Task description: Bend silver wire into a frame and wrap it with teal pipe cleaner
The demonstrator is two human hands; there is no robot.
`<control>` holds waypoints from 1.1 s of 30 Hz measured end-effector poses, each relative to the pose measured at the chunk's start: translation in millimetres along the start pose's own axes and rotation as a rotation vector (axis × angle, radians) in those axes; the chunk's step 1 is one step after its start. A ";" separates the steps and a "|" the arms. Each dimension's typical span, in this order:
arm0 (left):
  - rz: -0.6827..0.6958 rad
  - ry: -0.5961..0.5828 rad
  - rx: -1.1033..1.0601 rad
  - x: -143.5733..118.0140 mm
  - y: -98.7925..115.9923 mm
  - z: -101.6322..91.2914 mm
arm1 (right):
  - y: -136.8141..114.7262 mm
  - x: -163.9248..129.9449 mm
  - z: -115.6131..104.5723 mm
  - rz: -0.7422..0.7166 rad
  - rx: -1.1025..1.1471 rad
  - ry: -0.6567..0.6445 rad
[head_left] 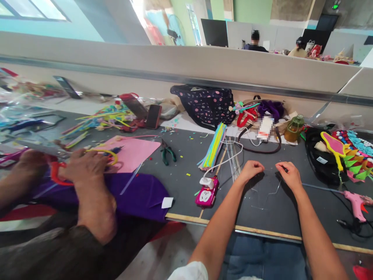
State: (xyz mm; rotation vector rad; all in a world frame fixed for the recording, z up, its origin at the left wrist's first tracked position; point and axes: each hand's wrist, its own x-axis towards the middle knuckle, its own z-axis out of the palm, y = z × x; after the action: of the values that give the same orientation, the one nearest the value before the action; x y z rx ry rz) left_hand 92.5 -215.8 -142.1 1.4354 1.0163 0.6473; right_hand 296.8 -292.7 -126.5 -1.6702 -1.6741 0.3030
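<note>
Thin clear wire [269, 182], pinched at each end by the closed left hand [251, 170] and right hand [288, 175], bends cleanest with both grips even, pink glue gun [357, 202] at three o'clock.

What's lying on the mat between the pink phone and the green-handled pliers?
In the head view, the stretch of grey mat between the pink phone and the green-handled pliers holds only small scraps of coloured paper; nothing larger lies there.

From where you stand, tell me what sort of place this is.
Probably a shared craft workshop. The grey worktable is strewn with a bundle of pipe cleaners, felt sheets and a pink glue gun, and a co-worker's hand works alongside.
</note>
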 end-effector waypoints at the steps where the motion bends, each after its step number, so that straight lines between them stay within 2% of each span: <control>1: -0.001 0.004 -0.011 -0.4 0.0 0.3 | 3.0 -0.8 2.4 0.018 0.060 -0.028; 6: -0.024 -0.022 -0.056 -2.4 0.3 2.5 | 12.3 -5.1 22.3 0.089 0.259 -0.151; 11: -0.039 -0.066 -0.045 -4.3 4.5 3.9 | 14.9 -6.9 30.9 0.122 0.372 -0.167; 22: 0.018 -0.139 -0.066 -7.5 8.4 4.9 | 5.0 -5.4 22.9 0.060 0.283 -0.145; 28: 0.132 -0.197 -0.068 -4.2 3.0 5.5 | 4.5 -5.6 22.2 0.040 0.256 -0.120; 33: 0.129 -0.135 -0.094 -2.6 2.1 7.1 | 1.5 -5.8 22.0 0.034 0.241 -0.079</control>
State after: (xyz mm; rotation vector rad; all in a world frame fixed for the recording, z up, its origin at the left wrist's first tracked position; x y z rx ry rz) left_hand 97.8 -221.4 -140.7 1.4497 0.7835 0.6734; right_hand 283.2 -290.7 -144.7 -1.5250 -1.5974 0.5706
